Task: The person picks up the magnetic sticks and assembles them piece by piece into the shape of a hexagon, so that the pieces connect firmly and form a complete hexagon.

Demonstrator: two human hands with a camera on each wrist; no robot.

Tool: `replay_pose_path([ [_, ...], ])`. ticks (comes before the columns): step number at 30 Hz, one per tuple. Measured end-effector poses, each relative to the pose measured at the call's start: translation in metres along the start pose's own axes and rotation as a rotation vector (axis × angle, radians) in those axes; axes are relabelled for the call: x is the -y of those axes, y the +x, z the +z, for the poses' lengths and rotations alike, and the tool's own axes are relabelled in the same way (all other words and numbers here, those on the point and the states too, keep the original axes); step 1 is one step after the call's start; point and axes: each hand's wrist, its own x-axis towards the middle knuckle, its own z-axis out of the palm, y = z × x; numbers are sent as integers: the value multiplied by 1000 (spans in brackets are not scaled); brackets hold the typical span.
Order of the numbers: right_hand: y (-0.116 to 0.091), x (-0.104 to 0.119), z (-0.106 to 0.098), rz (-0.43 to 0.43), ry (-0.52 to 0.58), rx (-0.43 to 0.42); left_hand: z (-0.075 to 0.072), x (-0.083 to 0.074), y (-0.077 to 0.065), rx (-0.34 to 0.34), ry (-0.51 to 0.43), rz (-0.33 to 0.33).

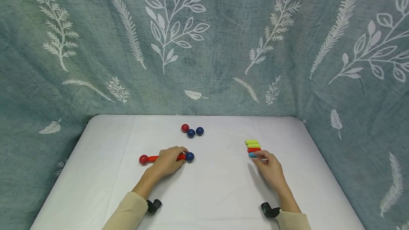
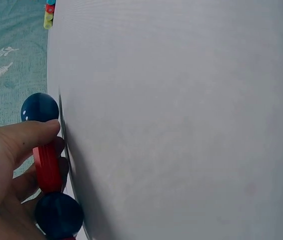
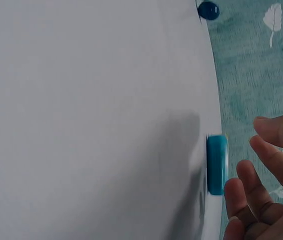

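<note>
My left hand [image 1: 169, 160] grips a chain of red rods and balls lying on the table. The chain has a red ball [image 1: 143, 159] at its left end and a blue ball [image 1: 190, 157] at its right end. In the left wrist view, thumb and fingers hold the red rod [image 2: 47, 170] between that ball and another blue ball [image 2: 59, 215], which the hand hides from the head view. My right hand [image 1: 269, 168] is beside a light-blue rod [image 3: 216, 165], fingers spread and loosely bent. In the right wrist view the thumb and forefinger are apart from this rod.
A red rod [image 1: 254, 150] and two yellow-green rods [image 1: 251, 142] lie beyond the light-blue one. At the back middle of the white table [image 1: 220, 194] are a loose red ball [image 1: 185, 128] and two blue balls [image 1: 200, 131]. A patterned green curtain [image 1: 220, 63] hangs behind.
</note>
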Motion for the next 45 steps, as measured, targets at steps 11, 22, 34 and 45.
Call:
replay_pose_path([
  [11, 17, -19, -8, 44, -21, 23, 1, 1, -1, -3, -14, 4],
  [22, 18, -23, -7, 39, -54, 27, 0, 0, 2, 12, -34, -16],
  [34, 17, -24, 0, -35, -117, 9, 0, 2, 1, 4, -35, -24],
  [45, 16, -25, 2, -22, -138, -3, 0, 2, 1, 14, -42, -29],
])
